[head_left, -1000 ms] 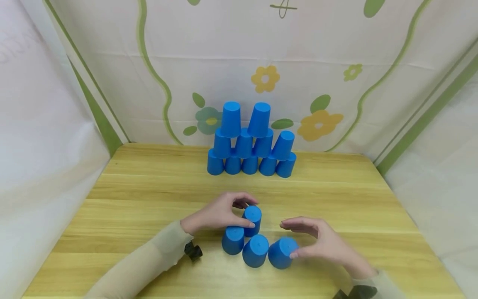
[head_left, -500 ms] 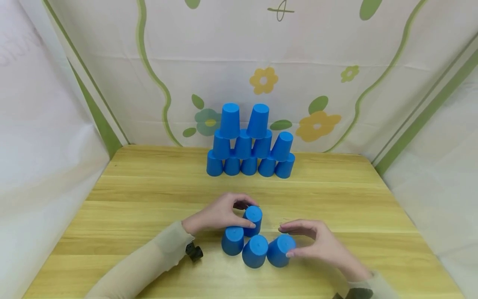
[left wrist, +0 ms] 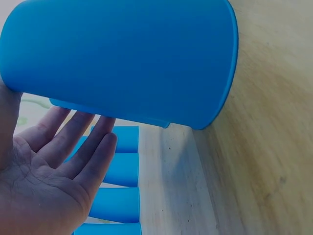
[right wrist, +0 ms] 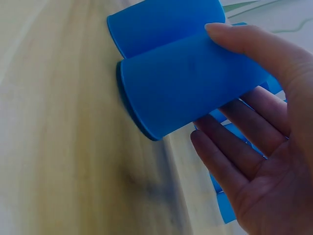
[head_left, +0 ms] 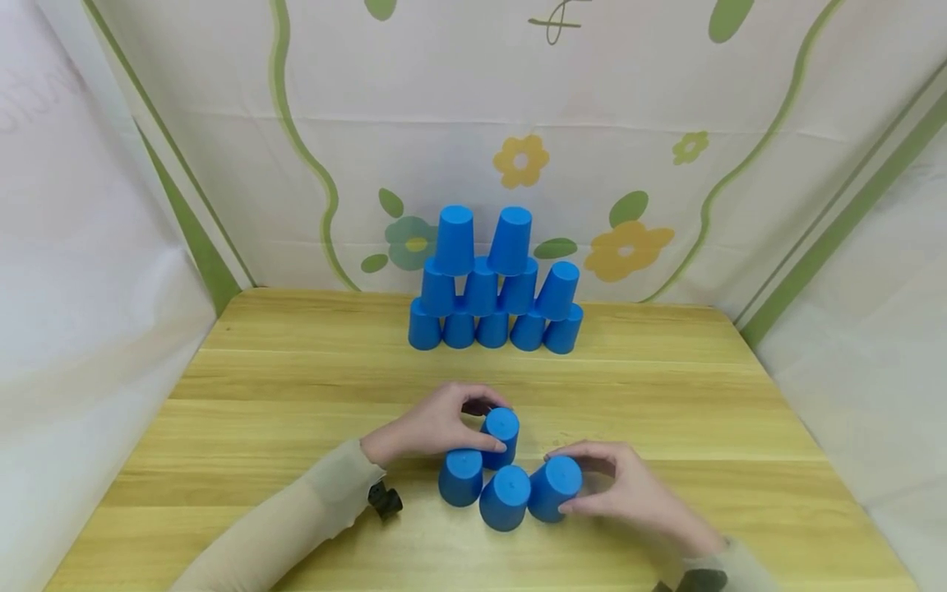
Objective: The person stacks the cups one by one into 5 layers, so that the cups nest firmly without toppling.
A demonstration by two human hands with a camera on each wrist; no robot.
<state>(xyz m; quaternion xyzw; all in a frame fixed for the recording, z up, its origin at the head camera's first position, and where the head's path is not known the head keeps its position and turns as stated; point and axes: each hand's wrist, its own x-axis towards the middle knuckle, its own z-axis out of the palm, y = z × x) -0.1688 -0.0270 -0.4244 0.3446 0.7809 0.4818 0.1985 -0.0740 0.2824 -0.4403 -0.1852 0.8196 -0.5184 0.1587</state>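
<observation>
Four-fingers-and-thumb grip: my left hand (head_left: 444,423) holds the farther blue cup (head_left: 503,427) of a small upside-down group, thumb on its near side. In the left wrist view, a nearer blue cup (left wrist: 122,58) hides the thumb tip and most of the held one. My right hand (head_left: 629,489) pinches the rightmost blue cup (head_left: 555,489), its thumb (right wrist: 239,41) lying along the side and fingers beyond. That cup tilts slightly, with a shadow by its rim. Between the hands stand a left cup (head_left: 460,478) and a middle cup (head_left: 505,499).
A stepped wall of upside-down blue cups (head_left: 481,288) stands at the back of the wooden table (head_left: 296,370). Two cups (head_left: 455,240) form its top row. Behind hangs a white patterned cloth (head_left: 414,148), with white cloth at both sides too.
My right hand has closed around the rightmost cup, which has shifted slightly left and away from me. My left hand keeps its hold, nearly still. The back wall of cups is unchanged.
</observation>
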